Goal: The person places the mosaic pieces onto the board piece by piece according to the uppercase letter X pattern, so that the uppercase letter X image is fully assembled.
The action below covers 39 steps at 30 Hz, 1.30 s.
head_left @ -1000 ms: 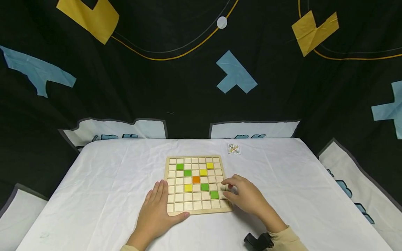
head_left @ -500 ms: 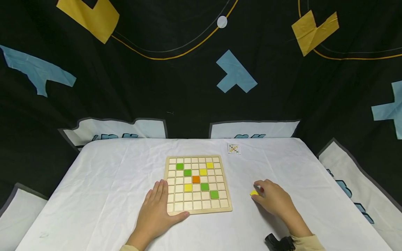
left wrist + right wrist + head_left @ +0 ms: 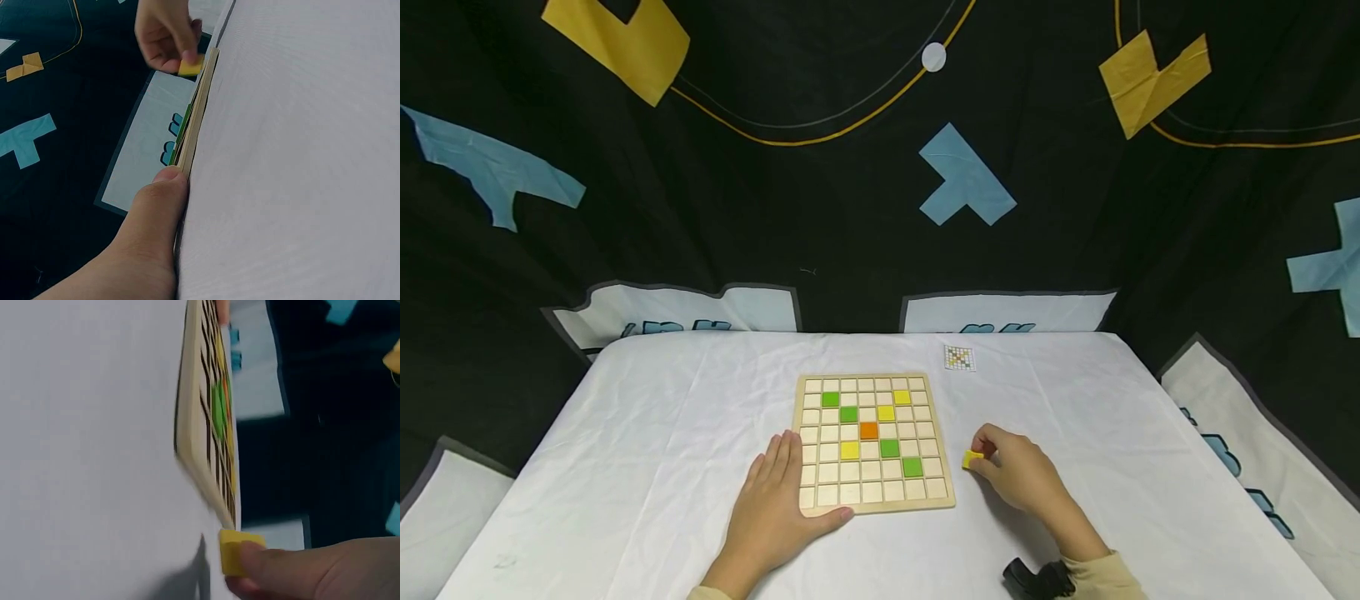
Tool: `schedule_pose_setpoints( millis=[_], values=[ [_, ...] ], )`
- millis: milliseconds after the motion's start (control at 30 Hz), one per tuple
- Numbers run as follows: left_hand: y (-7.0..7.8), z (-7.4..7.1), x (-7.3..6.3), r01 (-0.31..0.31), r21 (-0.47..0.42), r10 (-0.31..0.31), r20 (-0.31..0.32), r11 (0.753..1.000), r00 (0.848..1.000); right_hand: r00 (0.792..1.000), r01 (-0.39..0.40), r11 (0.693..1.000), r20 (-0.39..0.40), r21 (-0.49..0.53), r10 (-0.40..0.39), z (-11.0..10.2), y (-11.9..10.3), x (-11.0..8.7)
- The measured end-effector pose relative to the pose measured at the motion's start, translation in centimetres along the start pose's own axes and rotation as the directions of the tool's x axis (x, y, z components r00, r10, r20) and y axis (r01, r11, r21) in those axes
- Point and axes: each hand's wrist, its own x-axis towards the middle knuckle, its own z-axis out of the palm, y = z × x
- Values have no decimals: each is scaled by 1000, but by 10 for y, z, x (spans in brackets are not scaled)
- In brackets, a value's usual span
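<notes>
My right hand (image 3: 1018, 472) pinches a yellow square tile (image 3: 972, 460) between thumb and fingers, just right of a wooden grid board (image 3: 910, 504). In the right wrist view the thumb lies across the face of that yellow tile (image 3: 230, 553), near the board's corner. Straight fingers of my left hand (image 3: 767, 517) lie along the board's left edge, and its thumb touches the front edge. Set into the pale squares are several green and yellow tiles and one orange tile (image 3: 868, 431); the green and orange ones run in a diagonal.
A small card (image 3: 958, 358) printed with a coloured grid lies beyond the board's far right corner. White cloth (image 3: 625, 467) covers the table. Behind it hangs a black curtain (image 3: 820, 225) with blue and yellow shapes. A black wrist device (image 3: 1037, 579) sits at my right cuff.
My right hand moved from the board's right edge out to the right, where the yellow tile shows in its fingers, then came partway back left with it. The left hand stayed put.
</notes>
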Motion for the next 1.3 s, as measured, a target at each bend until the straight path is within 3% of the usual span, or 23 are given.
schedule_pose_setpoints(
  millis=[167,400,700,900,1300],
  values=[
    [1,0,0,0,-3,0,-3,1000,1000,997,82,992,6,91,-83,19,-31,6],
    [2,-1,0,-11,6,11,-9,1000,1000,973,218,957,26,189,-227,46,-73,14],
    [1,-1,0,-22,18,22,-21,1000,1000,956,272,928,38,254,-291,76,-117,19],
    [0,0,0,-32,27,33,-38,999,999,939,339,920,-6,198,-345,89,-129,21],
    [0,0,-1,-30,22,30,-36,999,999,929,370,918,-30,146,-369,93,-132,19]
  ],
)
